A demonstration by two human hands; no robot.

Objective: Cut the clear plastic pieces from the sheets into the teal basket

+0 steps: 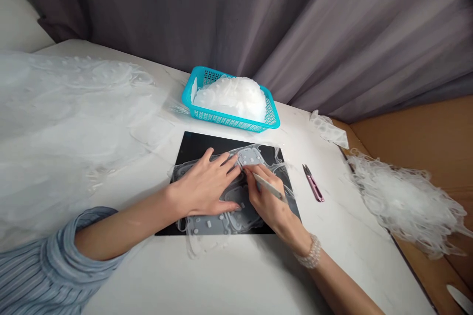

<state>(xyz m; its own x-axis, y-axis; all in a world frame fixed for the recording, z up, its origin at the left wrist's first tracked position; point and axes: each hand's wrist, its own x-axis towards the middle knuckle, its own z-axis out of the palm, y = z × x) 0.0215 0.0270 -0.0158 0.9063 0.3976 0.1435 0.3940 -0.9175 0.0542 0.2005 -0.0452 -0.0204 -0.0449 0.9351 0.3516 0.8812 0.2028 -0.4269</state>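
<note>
Two hands (240, 192) over translucent sheet (212, 226), right gripping probable knife (271, 188), black mat (195, 147)

white marbled table (185, 280) | centre: black mat (197, 145) | far, beyond mat: blue plastic basket (231, 116) | right of mat: pink-handled snips (313, 183), blades pointing far | left: large translucent pile (74, 123) | far right, by edge: small translucent piece (329, 130)
</note>
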